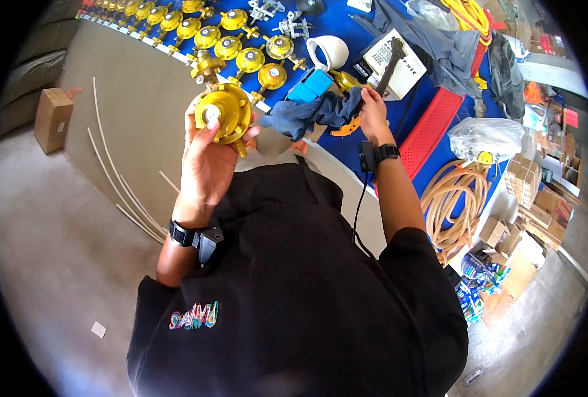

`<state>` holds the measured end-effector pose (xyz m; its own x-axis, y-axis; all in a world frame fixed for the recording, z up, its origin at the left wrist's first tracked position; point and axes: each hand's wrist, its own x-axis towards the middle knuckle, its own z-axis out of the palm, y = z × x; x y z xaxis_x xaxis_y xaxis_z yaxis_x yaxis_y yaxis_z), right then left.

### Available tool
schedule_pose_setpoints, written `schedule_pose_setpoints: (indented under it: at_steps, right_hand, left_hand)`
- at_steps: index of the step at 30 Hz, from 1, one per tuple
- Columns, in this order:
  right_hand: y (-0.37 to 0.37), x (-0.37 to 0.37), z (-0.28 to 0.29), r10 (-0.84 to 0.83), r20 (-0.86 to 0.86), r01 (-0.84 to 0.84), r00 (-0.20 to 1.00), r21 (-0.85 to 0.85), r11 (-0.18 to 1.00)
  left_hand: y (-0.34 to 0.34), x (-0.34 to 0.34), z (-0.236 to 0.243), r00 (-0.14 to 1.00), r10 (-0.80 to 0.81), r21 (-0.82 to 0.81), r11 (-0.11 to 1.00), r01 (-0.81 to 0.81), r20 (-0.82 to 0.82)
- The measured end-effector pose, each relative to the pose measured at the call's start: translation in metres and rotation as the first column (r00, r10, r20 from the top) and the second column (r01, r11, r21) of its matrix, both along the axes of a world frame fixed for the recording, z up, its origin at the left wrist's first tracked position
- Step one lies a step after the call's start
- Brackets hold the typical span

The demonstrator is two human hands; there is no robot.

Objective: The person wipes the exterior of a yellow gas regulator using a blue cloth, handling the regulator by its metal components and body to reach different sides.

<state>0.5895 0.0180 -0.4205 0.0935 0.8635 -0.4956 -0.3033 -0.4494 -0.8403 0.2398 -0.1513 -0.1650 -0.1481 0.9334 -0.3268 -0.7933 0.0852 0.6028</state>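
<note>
My left hand is closed around a yellow gas regulator, its thumb on the round light cap at the middle. The regulator is held up, apart from the table, and a brass fitting shows at its top end. In my right hand is the end of a dark blue cloth, pinched between thumb and fingers. The cloth stretches bunched along the table's near edge toward the regulator. Whether it touches the regulator I cannot tell.
Rows of yellow regulators stand on the blue table. Beyond the cloth lie a blue box, a white ring-shaped piece and a dark wrench. Right: a red perforated strip and coiled tan hose. Left floor: a cardboard box.
</note>
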Motion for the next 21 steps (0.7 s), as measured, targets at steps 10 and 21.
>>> schedule_pose_setpoints:
  at_steps: [10,21]
  right_hand:
    - [-0.045,-0.006,0.021,-0.247,0.897,-0.423,0.367,0.397,0.814]
    - [-0.020,-0.009,0.009,0.052,0.976,-0.697,0.210,0.112,0.708]
  left_hand:
    - [-0.004,0.056,-0.006,0.994,0.023,-0.013,1.000,-0.025,-0.104]
    - [0.002,0.093,0.009,0.980,-0.004,-0.016,1.000,0.001,-0.200]
